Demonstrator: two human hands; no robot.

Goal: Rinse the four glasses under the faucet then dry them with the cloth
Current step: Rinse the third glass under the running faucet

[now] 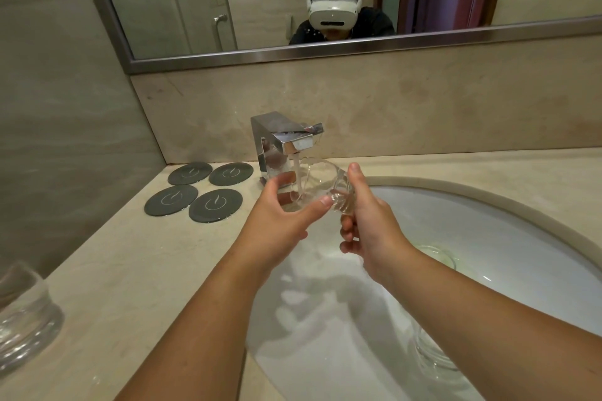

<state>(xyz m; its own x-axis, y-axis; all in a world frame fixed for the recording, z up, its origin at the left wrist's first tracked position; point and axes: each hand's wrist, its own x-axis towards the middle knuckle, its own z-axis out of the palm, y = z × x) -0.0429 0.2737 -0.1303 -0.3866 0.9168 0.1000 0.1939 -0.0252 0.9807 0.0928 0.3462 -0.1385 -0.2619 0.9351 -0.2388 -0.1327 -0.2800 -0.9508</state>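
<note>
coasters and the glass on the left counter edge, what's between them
Bare countertop only, from the coasters to that glass, in the head view.

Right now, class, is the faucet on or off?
On. Water streams from the faucet into the glass, which the left hand and right hand hold over the sink.

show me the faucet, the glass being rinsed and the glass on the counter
faucet [298, 142]: head view, on the chrome spout's front face
glass being rinsed [322, 181]: head view, on its clear wall
glass on the counter [27, 319]: head view, on its side wall
</note>
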